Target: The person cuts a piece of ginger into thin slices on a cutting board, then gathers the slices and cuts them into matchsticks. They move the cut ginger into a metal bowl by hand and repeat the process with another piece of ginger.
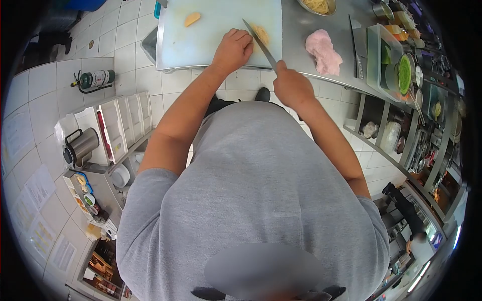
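Observation:
My right hand (292,86) is wrapped round the handle of a kitchen knife (262,45), its blade slanting up and left across the cutting board (216,50). My left hand (233,49) rests on the board just left of the blade, fingers curled down. Whatever lies under those fingers is hidden. Touching the blade's far side is a small heap of thin, pale yellow strips (261,34). A smooth, pale yellow piece (192,19), perhaps peeled potato, lies apart on the board's far left.
Right of the board, a crumpled pink cloth (324,51) lies on the steel counter (296,42). Beyond it stands a bowl (332,10) of pale strips. A clear plastic container (372,57) holds green items. A fire extinguisher (95,79) is at left; another person (407,208) stands at lower right.

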Demonstrator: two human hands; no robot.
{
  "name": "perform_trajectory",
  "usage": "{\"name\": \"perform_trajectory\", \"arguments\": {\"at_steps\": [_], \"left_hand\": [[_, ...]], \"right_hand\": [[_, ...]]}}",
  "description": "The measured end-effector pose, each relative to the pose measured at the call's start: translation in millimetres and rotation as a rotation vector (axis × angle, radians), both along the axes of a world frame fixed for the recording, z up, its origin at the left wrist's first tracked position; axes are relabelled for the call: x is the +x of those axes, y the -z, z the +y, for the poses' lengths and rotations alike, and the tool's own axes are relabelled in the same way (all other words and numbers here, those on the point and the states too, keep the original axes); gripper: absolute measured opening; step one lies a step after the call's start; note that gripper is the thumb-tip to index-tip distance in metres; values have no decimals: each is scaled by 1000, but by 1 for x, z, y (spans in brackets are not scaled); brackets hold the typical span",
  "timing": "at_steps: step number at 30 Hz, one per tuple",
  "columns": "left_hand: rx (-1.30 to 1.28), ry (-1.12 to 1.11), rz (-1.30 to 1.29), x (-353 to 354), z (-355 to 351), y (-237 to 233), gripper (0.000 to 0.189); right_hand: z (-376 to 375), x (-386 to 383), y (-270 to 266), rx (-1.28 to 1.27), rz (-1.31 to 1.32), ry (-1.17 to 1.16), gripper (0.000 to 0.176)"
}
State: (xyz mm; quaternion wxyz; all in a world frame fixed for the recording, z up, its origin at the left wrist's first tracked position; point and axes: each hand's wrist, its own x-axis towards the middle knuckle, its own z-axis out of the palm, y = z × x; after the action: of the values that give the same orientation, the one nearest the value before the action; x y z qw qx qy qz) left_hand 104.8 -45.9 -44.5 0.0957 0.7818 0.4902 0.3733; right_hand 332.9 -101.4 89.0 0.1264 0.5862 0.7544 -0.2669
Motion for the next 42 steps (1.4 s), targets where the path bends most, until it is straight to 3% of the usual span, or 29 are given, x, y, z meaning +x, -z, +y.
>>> {"name": "perform_trajectory", "arguments": {"at_steps": [6, 10, 14, 17, 19, 23, 26, 30, 35, 38, 42], "left_hand": [[-37, 55, -3, -6, 3, -2, 14], [-53, 54, -11, -7, 0, -3, 17], [-55, 48, -16, -6, 1, -3, 20], [-56, 32, -22, -6, 0, -1, 20], [-70, 39, -7, -6, -4, -2, 20], [-37, 37, -35, -5, 0, 0, 20], [-26, 44, -31, -7, 0, -1, 21], [-62, 36, 14, -5, 2, -2, 21], [-20, 10, -24, -4, -1, 1, 22], [-24, -8, 7, -3, -3, -3, 22], [-14, 6, -16, -3, 1, 1, 22]], "right_hand": [[8, -8, 37, 2, -7, -19, 28], [6, -15, -7, -41, -37, -30, 29], [-13, -9, 41, -28, -57, 61, 31], [1, -10, 38, 29, -19, -3, 31], [14, -12, 7, 0, -32, -71, 31], [-9, -12, 44, 11, -54, 23, 30], [6, -14, 50, 55, -12, -40, 28], [3, -14, 11, 17, -21, -44, 27], [0, -11, 39, 0, -2, -18, 23], [16, -15, -6, -27, -25, -82, 23], [-12, -10, 4, -85, -34, -1, 24]]}}
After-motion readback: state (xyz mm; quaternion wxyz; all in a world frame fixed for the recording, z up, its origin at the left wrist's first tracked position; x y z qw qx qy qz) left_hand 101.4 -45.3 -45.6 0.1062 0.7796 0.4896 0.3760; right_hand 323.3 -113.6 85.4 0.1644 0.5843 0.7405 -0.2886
